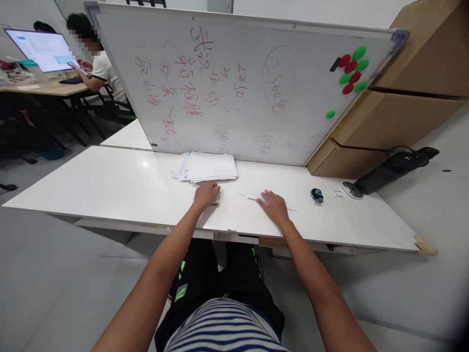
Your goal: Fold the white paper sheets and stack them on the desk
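My left hand [206, 194] rests on the white table [110, 183], fingers curled over a small dark object I cannot make out, just in front of a stack of white paper sheets [208, 167]. My right hand [273, 204] lies flat with fingers spread on a single white sheet [252, 196] that lies on the table. A small dark blue object [317, 195] sits to the right of my right hand.
A whiteboard [234, 88] with red writing and red and green magnets [352, 71] leans upright at the table's far edge. Cardboard boxes [410, 98] stand at the right, a black device [395, 168] before them. Another person [97, 63] sits at a desk with a monitor [40, 49], far left.
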The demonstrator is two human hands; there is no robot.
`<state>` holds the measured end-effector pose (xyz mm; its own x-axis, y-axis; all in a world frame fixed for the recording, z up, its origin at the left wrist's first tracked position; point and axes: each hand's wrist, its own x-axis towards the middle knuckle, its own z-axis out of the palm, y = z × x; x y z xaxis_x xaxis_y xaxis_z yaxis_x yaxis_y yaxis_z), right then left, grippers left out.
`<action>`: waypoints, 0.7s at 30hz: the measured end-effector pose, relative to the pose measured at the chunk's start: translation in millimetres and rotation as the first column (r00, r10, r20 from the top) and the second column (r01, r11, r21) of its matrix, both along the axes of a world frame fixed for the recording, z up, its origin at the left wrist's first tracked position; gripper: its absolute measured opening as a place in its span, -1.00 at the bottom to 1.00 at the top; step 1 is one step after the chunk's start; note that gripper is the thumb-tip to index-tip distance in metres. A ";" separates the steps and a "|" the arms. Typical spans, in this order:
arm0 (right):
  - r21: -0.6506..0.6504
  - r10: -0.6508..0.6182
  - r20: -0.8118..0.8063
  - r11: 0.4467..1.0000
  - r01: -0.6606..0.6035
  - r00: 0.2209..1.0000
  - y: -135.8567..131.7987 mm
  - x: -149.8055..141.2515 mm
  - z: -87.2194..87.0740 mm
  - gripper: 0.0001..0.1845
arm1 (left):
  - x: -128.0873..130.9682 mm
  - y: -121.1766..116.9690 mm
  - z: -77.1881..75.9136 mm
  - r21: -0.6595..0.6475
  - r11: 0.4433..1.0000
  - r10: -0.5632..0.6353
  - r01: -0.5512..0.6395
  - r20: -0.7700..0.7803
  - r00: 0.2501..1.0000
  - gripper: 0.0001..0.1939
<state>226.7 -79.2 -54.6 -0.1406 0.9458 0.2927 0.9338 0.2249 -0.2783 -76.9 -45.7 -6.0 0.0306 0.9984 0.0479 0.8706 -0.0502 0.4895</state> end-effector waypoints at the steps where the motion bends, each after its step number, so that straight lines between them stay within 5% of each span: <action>1: 0.016 0.004 0.006 1.000 -0.004 1.000 0.0 0.0 -0.1 -0.53 | 0.2 0.0 0.1 -0.004 1.000 0.003 -0.003 0.002 1.000 -0.68; 11: 0.079 0.073 0.007 0.994 -0.074 0.997 -5.4 -3.1 6.9 -0.58 | 1.4 0.6 1.4 -0.018 1.000 0.016 -0.016 0.000 1.000 -0.67; 21: 0.239 -0.135 -0.179 0.955 0.176 0.974 -26.3 -4.7 23.2 -0.60 | 2.1 -2.4 3.9 -0.014 1.000 0.019 -0.019 -0.004 1.000 -0.69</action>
<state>222.0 -105.6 -31.4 0.0706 0.8449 0.5303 0.9110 0.1619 -0.3793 -74.8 -48.1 -2.2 0.0116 0.9994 0.0340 0.8733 -0.0267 0.4864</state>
